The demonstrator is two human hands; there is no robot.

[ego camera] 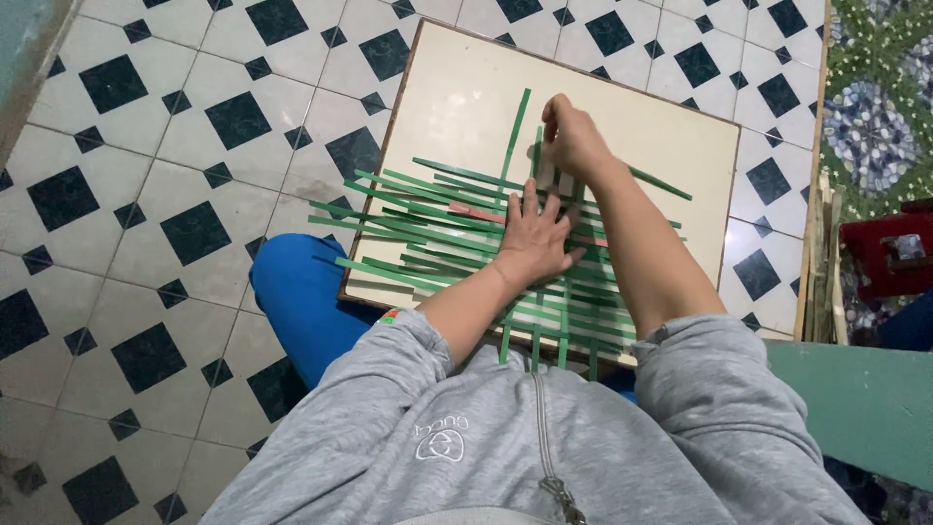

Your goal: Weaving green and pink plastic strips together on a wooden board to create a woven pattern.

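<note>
Green strips (428,209), one pink, lie half-woven across my board (457,87); my left hand (533,238) presses them flat, fingers spread, while my right hand (569,136) pinches an upright strip.

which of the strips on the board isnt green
The reddish-pink strip lying crosswise just left of the left hand; every other strip in the weave is green.
</note>
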